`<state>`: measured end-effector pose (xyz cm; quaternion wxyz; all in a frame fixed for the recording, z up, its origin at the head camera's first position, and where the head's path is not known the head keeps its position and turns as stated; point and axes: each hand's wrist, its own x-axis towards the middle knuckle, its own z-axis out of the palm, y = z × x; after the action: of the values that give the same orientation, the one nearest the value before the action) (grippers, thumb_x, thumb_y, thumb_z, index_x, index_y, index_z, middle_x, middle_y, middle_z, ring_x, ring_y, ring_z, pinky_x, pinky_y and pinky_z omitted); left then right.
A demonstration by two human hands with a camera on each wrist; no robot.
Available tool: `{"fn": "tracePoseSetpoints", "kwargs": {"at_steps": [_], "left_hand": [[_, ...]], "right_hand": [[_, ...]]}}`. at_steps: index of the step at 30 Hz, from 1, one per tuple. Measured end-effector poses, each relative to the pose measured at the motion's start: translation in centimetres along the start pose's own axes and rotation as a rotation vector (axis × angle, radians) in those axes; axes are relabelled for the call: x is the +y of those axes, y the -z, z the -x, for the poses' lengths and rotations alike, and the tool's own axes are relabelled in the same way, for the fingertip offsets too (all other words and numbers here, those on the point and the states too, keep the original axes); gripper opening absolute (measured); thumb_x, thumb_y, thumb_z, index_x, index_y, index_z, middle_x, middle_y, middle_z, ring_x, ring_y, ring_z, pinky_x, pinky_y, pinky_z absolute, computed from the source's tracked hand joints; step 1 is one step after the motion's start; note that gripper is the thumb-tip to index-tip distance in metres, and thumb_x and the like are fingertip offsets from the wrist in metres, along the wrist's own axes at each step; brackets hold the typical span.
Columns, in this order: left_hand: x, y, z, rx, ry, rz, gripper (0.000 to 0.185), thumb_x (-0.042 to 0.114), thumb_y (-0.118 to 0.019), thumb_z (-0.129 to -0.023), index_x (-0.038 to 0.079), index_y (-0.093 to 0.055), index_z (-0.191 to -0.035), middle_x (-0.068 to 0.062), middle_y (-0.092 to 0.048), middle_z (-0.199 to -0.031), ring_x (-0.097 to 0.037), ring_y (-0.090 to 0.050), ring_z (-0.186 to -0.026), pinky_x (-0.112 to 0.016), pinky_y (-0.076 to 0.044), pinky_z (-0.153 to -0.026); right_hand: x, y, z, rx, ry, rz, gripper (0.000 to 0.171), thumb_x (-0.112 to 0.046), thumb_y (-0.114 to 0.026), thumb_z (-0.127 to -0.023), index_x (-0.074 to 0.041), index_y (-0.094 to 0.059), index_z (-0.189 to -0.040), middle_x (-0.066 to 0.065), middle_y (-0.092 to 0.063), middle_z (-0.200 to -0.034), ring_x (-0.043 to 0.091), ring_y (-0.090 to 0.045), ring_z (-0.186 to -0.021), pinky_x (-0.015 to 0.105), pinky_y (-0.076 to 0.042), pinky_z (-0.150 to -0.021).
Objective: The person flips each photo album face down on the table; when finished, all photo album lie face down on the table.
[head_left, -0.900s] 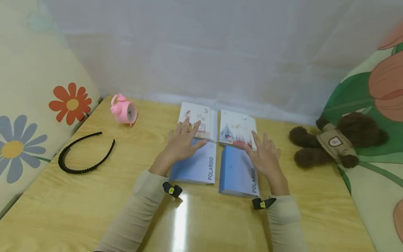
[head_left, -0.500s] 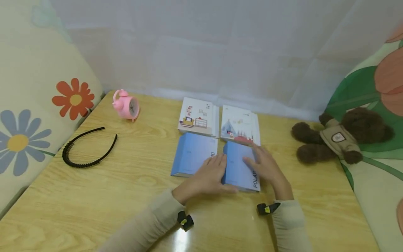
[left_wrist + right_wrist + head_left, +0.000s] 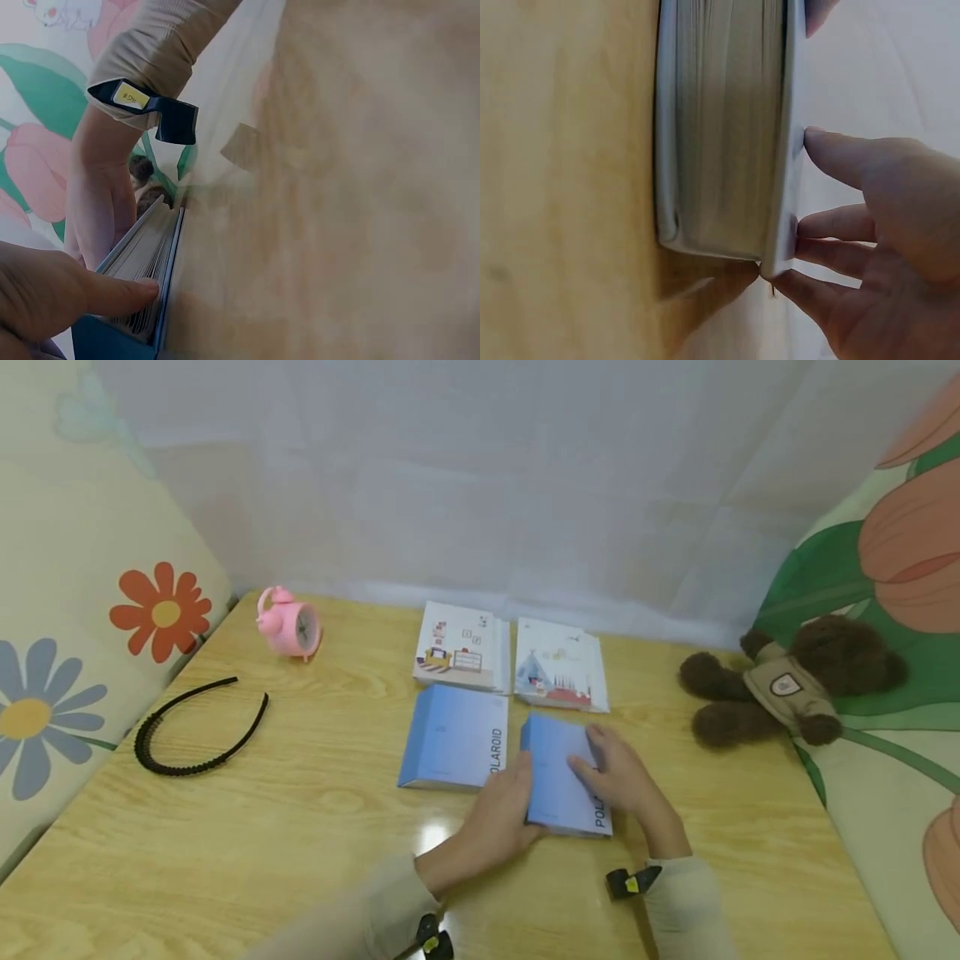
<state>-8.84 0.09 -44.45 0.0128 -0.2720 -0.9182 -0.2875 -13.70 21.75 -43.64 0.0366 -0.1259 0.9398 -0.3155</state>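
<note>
Two blue photo albums lettered POLAROID lie side by side on the wooden table. At the lower left corner of the right-hand album (image 3: 555,768), my left hand (image 3: 495,818) holds on, fingers along the spine and thumb at the near edge. In the left wrist view that thumb (image 3: 124,296) presses on the page edges; the other fingers are mostly hidden. My right hand (image 3: 626,781) rests its fingertips on the same album's cover near the far right corner. The right wrist view shows those fingers (image 3: 840,225) touching the cover beside the thick pages (image 3: 727,135). The other blue album (image 3: 457,735) lies just left.
Behind the blue albums lie two white illustrated albums or card stacks, a left one (image 3: 453,647) and a right one (image 3: 558,664). A pink alarm clock (image 3: 288,627) and black headband (image 3: 195,768) are at left. A brown plush bear (image 3: 787,685) lies at right.
My left hand has moved from the left-hand albums, right and nearer, to the right blue album's spine. My right hand stays at that album, which now sits slightly turned and nearer.
</note>
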Motion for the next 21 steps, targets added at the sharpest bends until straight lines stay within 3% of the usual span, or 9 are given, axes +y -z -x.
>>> {"fn": "tracePoseSetpoints", "kwargs": {"at_steps": [9, 15, 21], "left_hand": [[0.5, 0.4, 1.1, 0.030, 0.011, 0.102, 0.101, 0.017, -0.089, -0.071, -0.015, -0.030, -0.147, -0.029, -0.041, -0.148, -0.044, -0.043, -0.133, -0.053, -0.033, -0.113], [1.5, 2.6, 0.7, 0.017, -0.002, 0.202, 0.094, 0.010, -0.086, -0.074, -0.011, -0.032, -0.148, -0.031, -0.033, -0.151, -0.046, -0.041, -0.134, -0.053, -0.034, -0.111], [2.7, 4.8, -0.1, -0.019, -0.036, 0.153, 0.085, 0.009, -0.086, -0.075, -0.008, -0.041, -0.145, -0.026, -0.032, -0.154, -0.045, -0.039, -0.136, -0.056, -0.034, -0.111]], "right_hand": [[-1.6, -1.0, 1.5, 0.047, -0.058, -0.061, 0.065, -0.036, -0.062, -0.098, -0.003, -0.042, -0.149, 0.027, -0.040, -0.149, 0.046, -0.040, -0.134, 0.062, -0.032, -0.110], [-2.3, -1.4, 1.2, 0.059, -0.049, -0.215, 0.062, -0.042, -0.049, -0.103, -0.016, -0.032, -0.157, 0.022, -0.036, -0.153, 0.044, -0.037, -0.137, 0.064, -0.033, -0.108], [-3.2, -0.6, 0.9, 0.021, -0.063, -0.337, 0.062, -0.054, -0.033, -0.104, -0.032, -0.017, -0.160, 0.019, -0.029, -0.159, 0.046, -0.033, -0.139, 0.066, -0.031, -0.108]]}}
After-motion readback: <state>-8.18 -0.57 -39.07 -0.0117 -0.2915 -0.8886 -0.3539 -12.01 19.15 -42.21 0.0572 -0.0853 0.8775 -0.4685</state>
